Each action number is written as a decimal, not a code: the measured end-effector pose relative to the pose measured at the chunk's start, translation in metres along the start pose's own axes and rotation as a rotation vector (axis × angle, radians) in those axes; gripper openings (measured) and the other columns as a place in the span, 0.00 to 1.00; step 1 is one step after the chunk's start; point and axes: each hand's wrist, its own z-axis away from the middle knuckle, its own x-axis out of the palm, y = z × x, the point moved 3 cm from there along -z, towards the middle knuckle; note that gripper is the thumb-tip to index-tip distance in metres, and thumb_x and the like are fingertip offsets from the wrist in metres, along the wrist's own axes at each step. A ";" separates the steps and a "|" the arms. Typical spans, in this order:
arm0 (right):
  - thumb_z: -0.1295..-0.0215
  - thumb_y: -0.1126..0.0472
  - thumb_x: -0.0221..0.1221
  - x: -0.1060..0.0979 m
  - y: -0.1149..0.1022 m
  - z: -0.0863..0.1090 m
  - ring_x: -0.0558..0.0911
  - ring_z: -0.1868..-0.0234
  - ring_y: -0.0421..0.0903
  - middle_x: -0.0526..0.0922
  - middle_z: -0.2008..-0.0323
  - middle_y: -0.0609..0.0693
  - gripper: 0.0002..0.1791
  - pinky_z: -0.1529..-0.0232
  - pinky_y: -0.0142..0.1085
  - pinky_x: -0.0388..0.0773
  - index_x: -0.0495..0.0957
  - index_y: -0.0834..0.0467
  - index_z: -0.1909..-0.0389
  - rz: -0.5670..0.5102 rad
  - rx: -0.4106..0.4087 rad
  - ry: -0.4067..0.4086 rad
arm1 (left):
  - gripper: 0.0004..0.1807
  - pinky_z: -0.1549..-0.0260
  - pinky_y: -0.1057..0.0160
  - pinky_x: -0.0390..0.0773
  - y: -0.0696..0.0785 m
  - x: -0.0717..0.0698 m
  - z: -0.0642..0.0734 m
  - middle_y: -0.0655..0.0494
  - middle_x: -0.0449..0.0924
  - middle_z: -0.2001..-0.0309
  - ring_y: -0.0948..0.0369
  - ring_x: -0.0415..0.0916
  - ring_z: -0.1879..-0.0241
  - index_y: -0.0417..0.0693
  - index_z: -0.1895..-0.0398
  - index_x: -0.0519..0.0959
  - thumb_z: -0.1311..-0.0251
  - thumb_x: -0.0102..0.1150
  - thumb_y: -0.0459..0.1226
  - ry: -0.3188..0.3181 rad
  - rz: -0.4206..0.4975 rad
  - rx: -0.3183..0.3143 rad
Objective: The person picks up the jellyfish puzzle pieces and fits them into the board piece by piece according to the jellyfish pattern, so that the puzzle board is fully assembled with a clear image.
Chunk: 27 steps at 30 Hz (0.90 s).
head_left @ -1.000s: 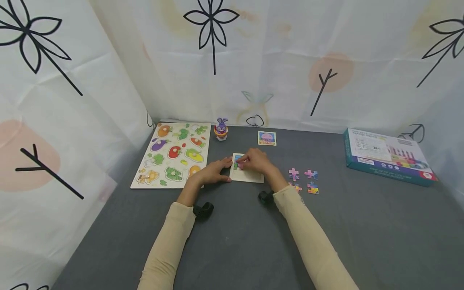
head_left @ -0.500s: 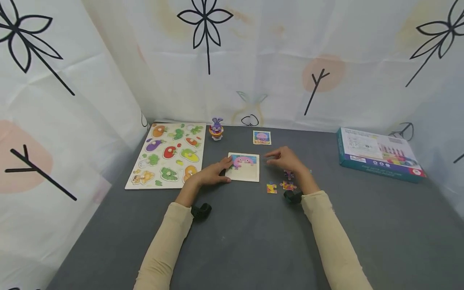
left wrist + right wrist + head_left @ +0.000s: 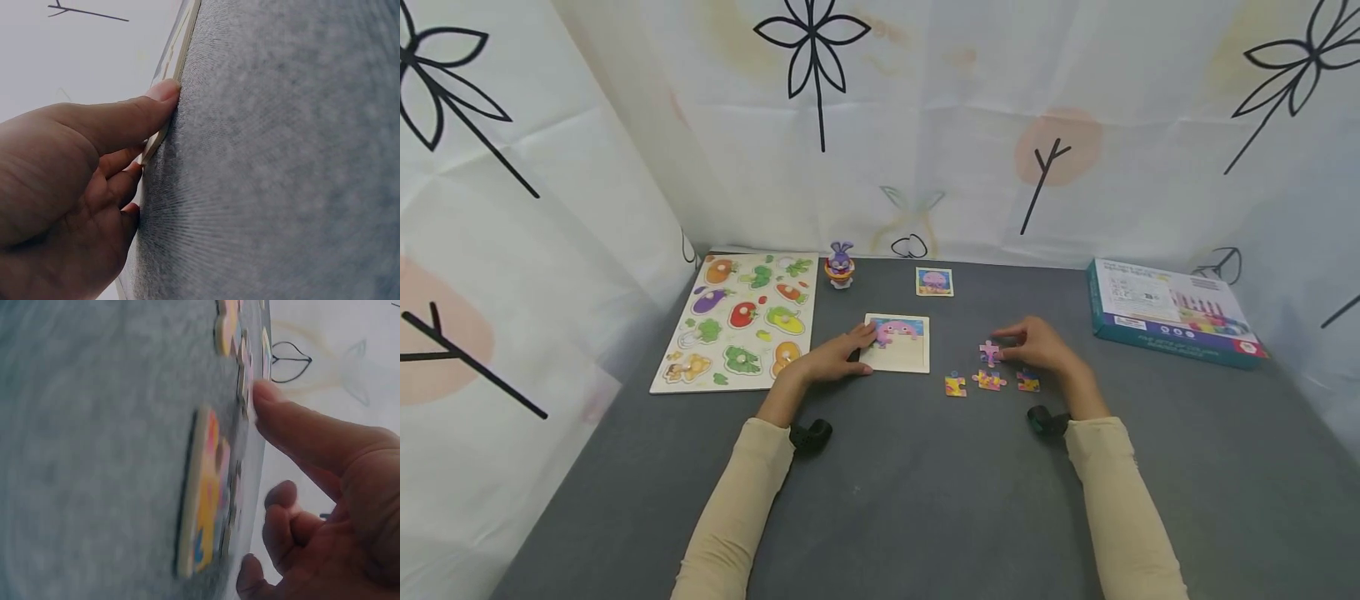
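My left hand [image 3: 835, 357] grips the near left corner of a square puzzle board [image 3: 898, 357]. In the left wrist view the thumb [image 3: 165, 90] lies along the board's edge, with the other fingers at its corner. The board's upper part shows a pink animal picture on blue; its lower part is bare and pale. My right hand [image 3: 1037, 343] reaches over loose puzzle pieces, its thumb [image 3: 269, 394] touching a purple puzzle piece [image 3: 989, 353]. The index finger extends past that piece's far side. Yellow-and-pink pieces [image 3: 989, 381] lie in a row nearer me. Another piece [image 3: 234, 500] is hidden under the hand in the head view.
A vegetable peg board [image 3: 752, 337] lies at left, beside a purple rabbit figure [image 3: 840, 267]. A small picture card [image 3: 934, 282] is behind the puzzle board. A teal-edged box [image 3: 1172, 312] lies at right. Patterned white cloth [image 3: 962, 125] hangs behind the grey table.
My right hand has moved from the puzzle board rightward to the loose pieces, leaving the pink picture uncovered. The left hand stays at the board. The head view has shifted slightly.
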 end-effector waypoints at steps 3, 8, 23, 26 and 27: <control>0.49 0.63 0.65 0.000 0.005 0.002 0.62 0.74 0.44 0.62 0.79 0.49 0.21 0.75 0.33 0.59 0.79 0.66 0.52 -0.016 -0.007 -0.031 | 0.37 0.32 0.46 0.41 0.001 -0.001 0.001 0.43 0.42 0.28 0.48 0.36 0.28 0.36 0.30 0.50 0.39 0.54 0.37 0.001 -0.002 -0.002; 0.48 0.64 0.65 0.003 0.007 0.003 0.62 0.72 0.45 0.64 0.77 0.50 0.19 0.73 0.34 0.58 0.80 0.63 0.54 -0.034 0.010 -0.038 | 0.38 0.32 0.46 0.43 0.001 -0.001 0.001 0.43 0.41 0.27 0.47 0.35 0.28 0.37 0.30 0.49 0.38 0.54 0.38 -0.011 0.002 -0.011; 0.47 0.66 0.64 0.002 0.011 0.004 0.61 0.69 0.46 0.69 0.72 0.53 0.15 0.69 0.36 0.55 0.82 0.63 0.56 -0.050 0.020 -0.039 | 0.37 0.32 0.45 0.41 0.001 0.001 0.002 0.42 0.42 0.28 0.47 0.37 0.28 0.36 0.30 0.50 0.38 0.54 0.38 -0.002 -0.018 -0.002; 0.47 0.64 0.64 0.000 0.010 0.003 0.62 0.68 0.47 0.70 0.70 0.55 0.14 0.68 0.37 0.55 0.82 0.63 0.58 -0.016 0.016 -0.014 | 0.37 0.32 0.45 0.41 0.002 0.000 0.002 0.42 0.42 0.28 0.47 0.36 0.28 0.36 0.30 0.50 0.38 0.54 0.37 0.001 -0.016 -0.004; 0.47 0.63 0.65 0.000 0.011 0.003 0.62 0.68 0.47 0.69 0.70 0.55 0.14 0.68 0.37 0.55 0.83 0.63 0.59 -0.007 0.023 -0.009 | 0.37 0.32 0.45 0.41 0.002 0.000 0.002 0.42 0.42 0.28 0.47 0.36 0.28 0.36 0.31 0.50 0.38 0.54 0.37 0.000 -0.016 -0.003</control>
